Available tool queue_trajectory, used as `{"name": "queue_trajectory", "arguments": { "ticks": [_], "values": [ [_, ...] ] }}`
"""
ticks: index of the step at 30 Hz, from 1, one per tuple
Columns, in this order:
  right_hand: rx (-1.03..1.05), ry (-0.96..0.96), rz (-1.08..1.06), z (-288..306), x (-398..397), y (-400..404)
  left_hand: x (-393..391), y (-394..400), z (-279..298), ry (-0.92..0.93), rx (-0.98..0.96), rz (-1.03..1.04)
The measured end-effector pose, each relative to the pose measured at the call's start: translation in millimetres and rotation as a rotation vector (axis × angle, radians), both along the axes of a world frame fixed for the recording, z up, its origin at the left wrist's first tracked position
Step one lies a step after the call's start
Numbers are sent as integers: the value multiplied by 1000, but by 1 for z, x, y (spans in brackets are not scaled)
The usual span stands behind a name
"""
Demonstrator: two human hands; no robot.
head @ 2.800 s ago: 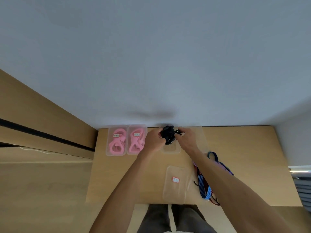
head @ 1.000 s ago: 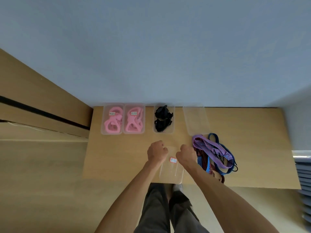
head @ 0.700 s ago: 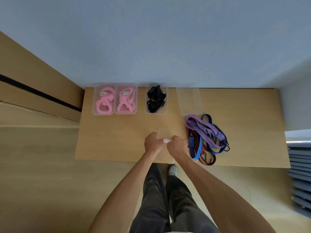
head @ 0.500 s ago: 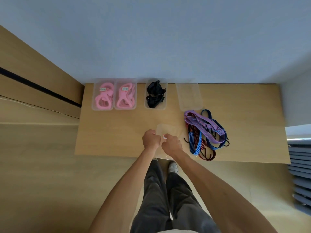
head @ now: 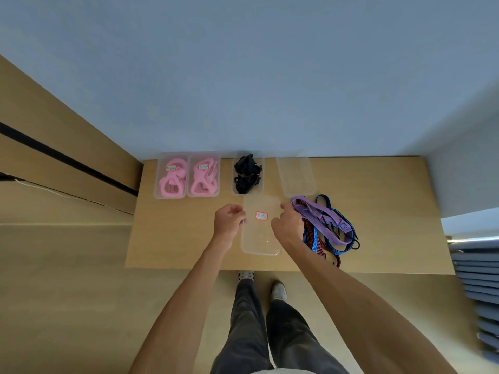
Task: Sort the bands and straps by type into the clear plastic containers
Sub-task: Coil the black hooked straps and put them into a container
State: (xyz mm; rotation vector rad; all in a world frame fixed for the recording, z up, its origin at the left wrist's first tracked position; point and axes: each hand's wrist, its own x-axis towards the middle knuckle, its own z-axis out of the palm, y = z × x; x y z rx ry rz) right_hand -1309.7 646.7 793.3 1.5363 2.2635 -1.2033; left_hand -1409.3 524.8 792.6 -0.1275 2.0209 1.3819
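My hands, left (head: pixel 229 222) and right (head: pixel 286 224), hold the clear lid (head: pixel 260 225) by its sides, and I think it goes next on the black straps' box (head: pixel 248 174).

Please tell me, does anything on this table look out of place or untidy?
Yes. The loose straps lie tangled in a heap on the table, unsorted, one end hanging past the near edge. Beside them, both hands hold the lid; the black straps' container stands uncovered.
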Motion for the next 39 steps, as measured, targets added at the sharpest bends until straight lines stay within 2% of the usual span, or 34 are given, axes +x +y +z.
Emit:
{"name": "queue_trajectory", "arguments": {
  "ticks": [6, 11, 15, 21, 33, 39],
  "values": [
    [18, 221, -86, 33, -66, 34, -60, 28, 30, 226, -30, -7],
    [39, 213, -98, 23, -116, 55, -103, 45, 21, 433, -217, -113],
    [41, 154, -98, -8, -135, 58, -121, 52, -5, 454, -308, -181],
    [49, 123, -186, -41, -154, 62, -139, 70, -29, 513, -299, -230],
    [66, 55, -241, -54, -175, 71, -158, 85, -60, 478, -451, -311],
    [105, 10, -88, -52, -179, 64, -161, 79, -57, 581, -425, -480]
  ]
}}
